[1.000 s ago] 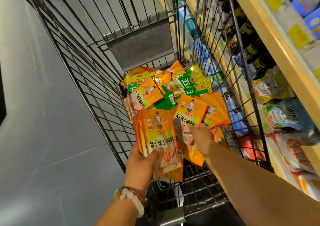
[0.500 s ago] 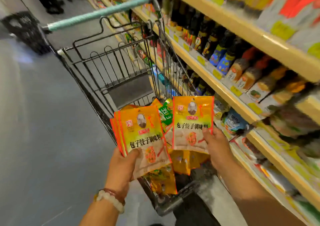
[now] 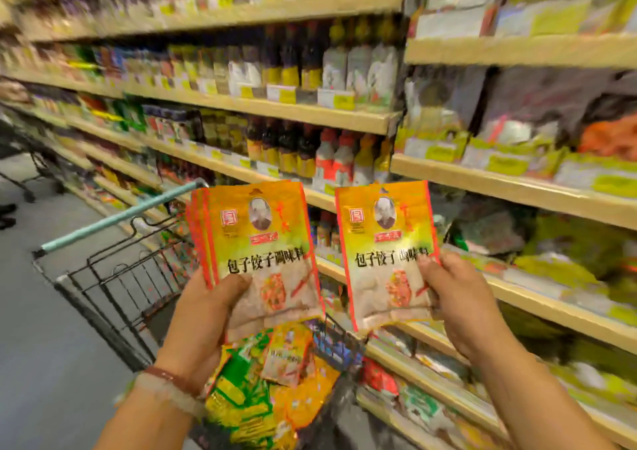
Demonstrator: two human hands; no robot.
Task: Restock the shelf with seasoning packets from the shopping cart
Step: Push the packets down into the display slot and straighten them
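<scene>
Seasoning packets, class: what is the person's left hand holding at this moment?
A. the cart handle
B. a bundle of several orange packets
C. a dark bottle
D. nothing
B: the left hand grips a fanned stack of orange packets, several red edges showing at its left side.

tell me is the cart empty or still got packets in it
Not empty: the cart holds a pile of green and orange packets below both hands.
</scene>
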